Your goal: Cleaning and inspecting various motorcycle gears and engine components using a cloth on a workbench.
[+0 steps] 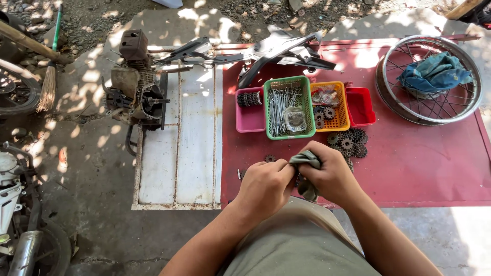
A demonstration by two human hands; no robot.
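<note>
Outdoor ground of cracked concrete and gravel, dappled with sun, carries a flat red sheet-metal surface (419, 168) laid low before the seated person; nearest the camera, both hands meet at its front edge. Left hand (263, 186) is clenched, fingers (276, 167) curled tight on one end of a grey-green cloth rag (307, 159); right hand (332, 176) is likewise closed around the rag's bulk, which bunches above and hangs below the fist; whether a small part lies inside the cloth cannot be told. Just beyond the right hand lies a cluster of dark steel sprocket gears (349, 142), within easy reach; one more small gear (269, 158) sits near the left knuckles. Farther on, sorted stock stands in a row: pink plastic tray (249, 120), green plastic basket of long steel spokes (288, 107), yellow plastic basket (327, 107), red plastic bin (360, 106). Beyond and to the side: spoked chrome wheel rim (388, 97) holding a blue cloth (434, 74); rusty engine block (135, 87) on a white panel (194, 148).
</note>
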